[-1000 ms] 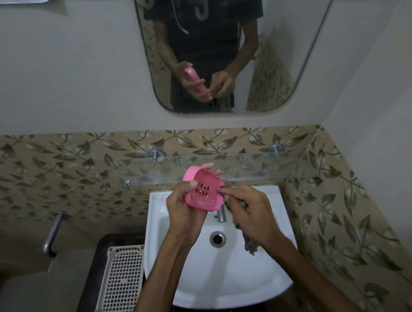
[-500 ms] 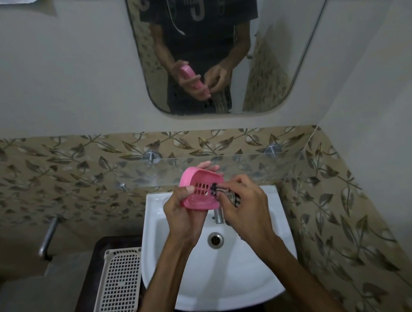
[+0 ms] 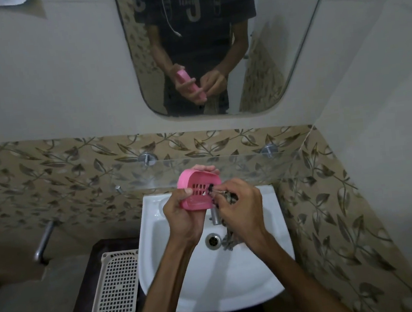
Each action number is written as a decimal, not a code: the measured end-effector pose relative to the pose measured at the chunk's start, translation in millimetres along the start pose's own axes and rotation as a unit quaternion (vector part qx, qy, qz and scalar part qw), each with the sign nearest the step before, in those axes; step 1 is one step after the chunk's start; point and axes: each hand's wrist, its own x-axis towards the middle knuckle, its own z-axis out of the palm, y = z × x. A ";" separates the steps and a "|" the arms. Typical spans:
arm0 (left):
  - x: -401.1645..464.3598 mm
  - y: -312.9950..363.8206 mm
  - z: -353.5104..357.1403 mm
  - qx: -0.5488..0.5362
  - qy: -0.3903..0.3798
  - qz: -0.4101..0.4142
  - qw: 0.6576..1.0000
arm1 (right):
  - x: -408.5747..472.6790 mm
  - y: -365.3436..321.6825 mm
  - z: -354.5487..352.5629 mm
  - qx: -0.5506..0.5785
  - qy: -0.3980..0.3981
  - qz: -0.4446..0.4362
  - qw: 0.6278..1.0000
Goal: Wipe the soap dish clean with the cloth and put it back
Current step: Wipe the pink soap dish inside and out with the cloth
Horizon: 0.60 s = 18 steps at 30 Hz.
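Observation:
A pink slotted soap dish [image 3: 198,192] is held tilted above the back of the white sink [image 3: 213,282]. My left hand [image 3: 183,214] grips it, thumb on the inside and fingers behind. My right hand [image 3: 240,205] pinches a dark patterned cloth [image 3: 227,240] and presses a bunched corner against the dish's right inner side. The rest of the cloth hangs down over the tap toward the drain.
A glass shelf [image 3: 239,165] on two metal pegs runs along the leaf-patterned tiles just behind the dish. A metal tap [image 3: 215,216] stands under my hands. A white perforated tray [image 3: 114,290] lies on a dark stand left of the sink. A mirror [image 3: 213,40] hangs above.
My right hand rose from beside the tap and brought the cloth up against the dish's right inner side. The left hand kept holding the dish in much the same place.

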 end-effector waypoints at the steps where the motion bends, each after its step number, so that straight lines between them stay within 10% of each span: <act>1: 0.3 -0.9 -0.1 -0.001 0.003 0.000 1.000 | -0.3 -0.4 0.8 0.009 0.012 0.011 1.000; 18: 6.2 -6.7 -1.7 -0.042 -0.016 0.027 0.999 | -4.5 -14.7 11.3 0.096 0.038 0.045 0.994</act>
